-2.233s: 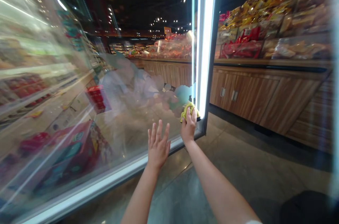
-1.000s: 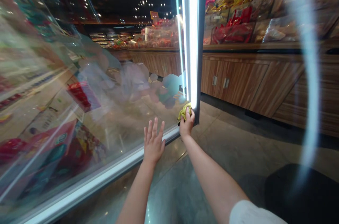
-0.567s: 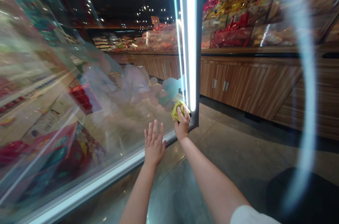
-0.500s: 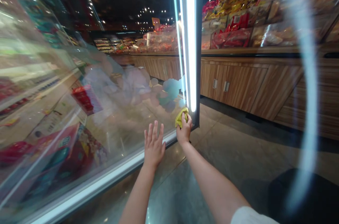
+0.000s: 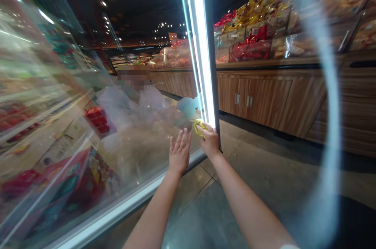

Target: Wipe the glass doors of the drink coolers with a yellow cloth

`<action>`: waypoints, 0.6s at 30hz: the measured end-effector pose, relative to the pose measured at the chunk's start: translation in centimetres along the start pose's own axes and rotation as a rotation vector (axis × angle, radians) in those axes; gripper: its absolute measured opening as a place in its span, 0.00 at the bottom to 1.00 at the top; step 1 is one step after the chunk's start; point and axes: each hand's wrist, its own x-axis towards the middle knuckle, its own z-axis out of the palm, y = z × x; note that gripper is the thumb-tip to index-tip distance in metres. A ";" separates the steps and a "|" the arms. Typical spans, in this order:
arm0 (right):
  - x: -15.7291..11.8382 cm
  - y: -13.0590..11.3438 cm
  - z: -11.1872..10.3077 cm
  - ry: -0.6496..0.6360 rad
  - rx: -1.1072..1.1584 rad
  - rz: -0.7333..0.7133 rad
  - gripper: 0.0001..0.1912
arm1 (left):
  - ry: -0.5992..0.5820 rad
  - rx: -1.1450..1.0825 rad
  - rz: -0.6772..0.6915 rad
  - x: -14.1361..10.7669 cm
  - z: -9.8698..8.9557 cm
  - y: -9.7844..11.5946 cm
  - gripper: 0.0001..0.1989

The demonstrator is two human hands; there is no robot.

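A yellow cloth (image 5: 199,127) is bunched under the fingers of my right hand (image 5: 210,141), against the lower corner of a large glass door (image 5: 141,147), beside its bright lit edge strip (image 5: 202,45). My left hand (image 5: 179,151) is spread with its palm toward the glass, just left of my right hand and above the pale bottom frame (image 5: 117,213). It holds nothing. Part of the cloth is hidden by my right fingers.
Wooden cabinets (image 5: 261,96) with packaged goods (image 5: 252,45) on top stand at the right. Blurred shelves and red packages (image 5: 98,119) show at the left. Grey floor tiles (image 5: 241,162) lie below. A dark object (image 5: 355,221) is at the lower right.
In the picture, my left hand has shifted right, closer to my right hand. My right hand with the cloth is slightly nearer the lit strip. The view has shifted a little.
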 end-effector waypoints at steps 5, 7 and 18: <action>2.5 1.6 -2.1 0.211 -0.075 0.001 0.33 | -0.036 -0.005 0.124 3.0 0.4 0.4 0.40; 1.7 3.1 -1.8 0.233 -0.042 0.007 0.34 | -0.057 0.013 0.121 3.9 0.5 0.8 0.40; 2.2 7.3 -0.7 0.222 0.352 0.012 0.37 | -0.221 0.046 0.183 8.1 0.8 4.1 0.43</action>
